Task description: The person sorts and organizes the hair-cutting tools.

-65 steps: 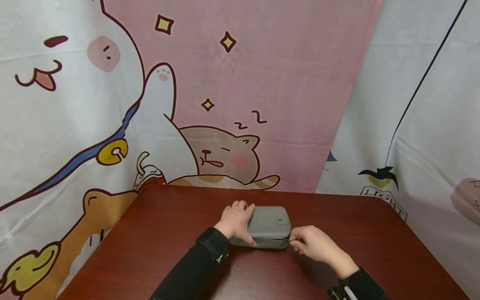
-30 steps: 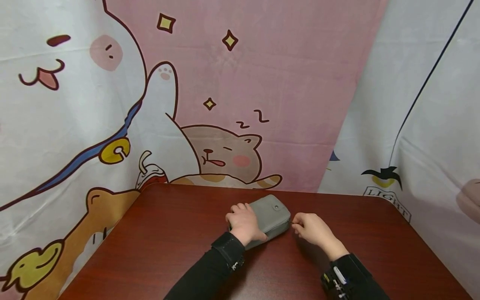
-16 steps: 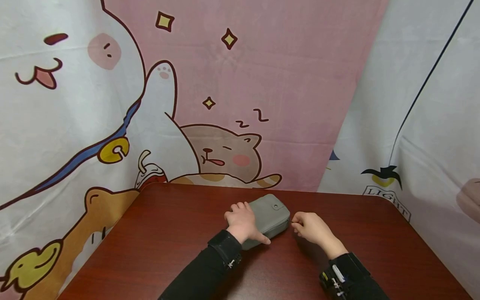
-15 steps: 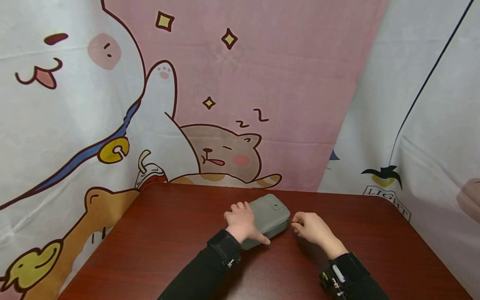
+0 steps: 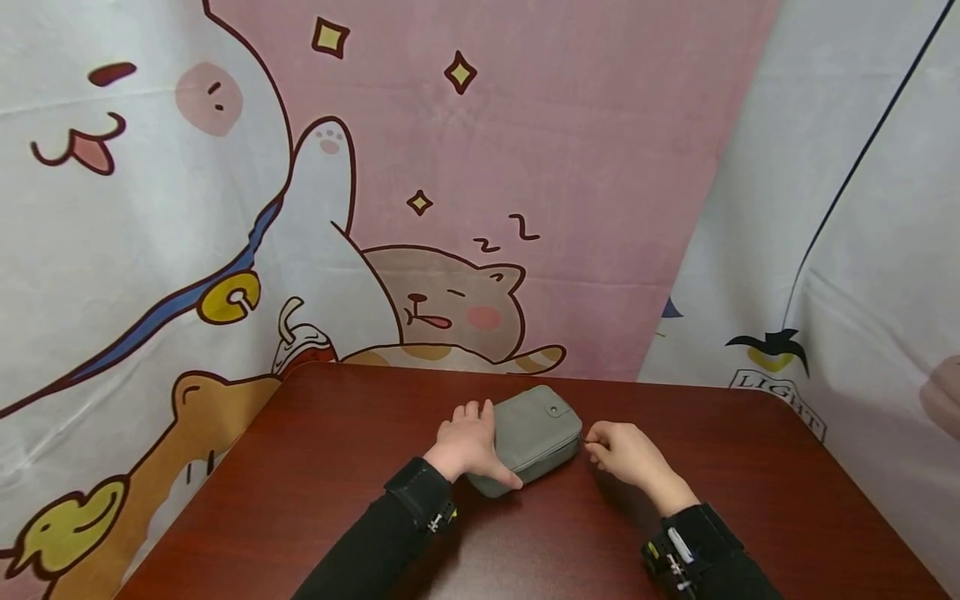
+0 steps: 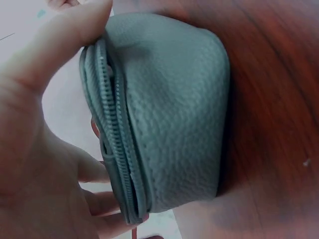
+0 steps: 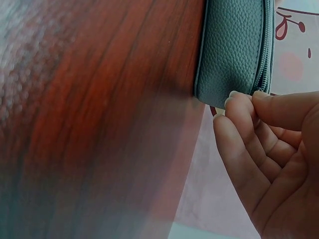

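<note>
A grey pebbled-leather zip pouch lies at an angle on the table, its snap tab on top. My left hand holds its left end, thumb along the near side and fingers across the far side. In the left wrist view the rows of zipper teeth stand apart along that end of the pouch. At the right corner my right hand pinches the zipper pull between thumb and forefinger. The right wrist view has the thumb and fingers meeting at the zipper's end; they mostly hide the pull.
The reddish-brown wooden table extends around the pouch. Behind it hangs a pink and white cloth printed with cartoon animals. Both wrists wear dark bands over black sleeves.
The pouch has turned, its right end swinging away from me, and my right hand has moved along with it. Since half a second ago my left hand has shifted left along the pouch.
</note>
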The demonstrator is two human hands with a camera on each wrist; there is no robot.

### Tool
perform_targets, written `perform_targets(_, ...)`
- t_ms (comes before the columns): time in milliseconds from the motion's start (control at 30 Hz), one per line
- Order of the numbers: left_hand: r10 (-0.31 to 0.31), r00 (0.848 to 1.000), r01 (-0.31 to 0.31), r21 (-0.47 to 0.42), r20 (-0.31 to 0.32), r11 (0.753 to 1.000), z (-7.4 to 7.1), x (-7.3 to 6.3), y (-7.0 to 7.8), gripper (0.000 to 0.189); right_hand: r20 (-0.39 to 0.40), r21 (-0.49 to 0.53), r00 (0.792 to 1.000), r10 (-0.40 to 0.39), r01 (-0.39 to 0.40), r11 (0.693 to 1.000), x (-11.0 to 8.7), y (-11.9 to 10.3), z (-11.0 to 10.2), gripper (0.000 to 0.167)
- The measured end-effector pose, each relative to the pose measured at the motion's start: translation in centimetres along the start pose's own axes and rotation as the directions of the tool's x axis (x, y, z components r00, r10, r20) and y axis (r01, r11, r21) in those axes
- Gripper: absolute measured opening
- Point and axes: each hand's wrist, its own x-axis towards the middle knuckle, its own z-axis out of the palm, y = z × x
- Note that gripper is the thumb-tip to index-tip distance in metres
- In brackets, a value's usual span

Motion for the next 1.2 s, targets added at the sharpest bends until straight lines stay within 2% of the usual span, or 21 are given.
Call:
perform_targets(200, 0.035, 0.999, -0.036, -0.035, -0.026, 0.999, 0.3, 0.1, -0.4, 0.125, 0.001, -0.003, 1.000, -0.001, 0.001, 1.000, 0.0, -0.1, 0.0, 0.009)
perform_targets(433, 0.102, 0.992, -0.097, 0.071, -0.070, 0.993, 0.3, 0.5, -0.9, 0.116, -0.019, -0.032, 1.000, -0.015, 0.015, 0.999, 0.0, 0.1, 0.0, 0.008)
perform_targets(567, 0.123, 0.990, -0.116, 0.088, -0.071, 0.989, 0.3, 0.8, -1.2, 0.112, -0.025, -0.041, 0.999, -0.031, 0.030, 0.999, 0.0, 0.1, 0.0, 0.008)
perform_targets(1200, 0.135, 0.987, -0.128, 0.088, -0.089, 0.988, 0.9, 1.0, -1.5, 0.112, -0.028, -0.068, 0.998, -0.056, 0.054, 0.996, -0.3, -0.5, 0.2, 0.015)
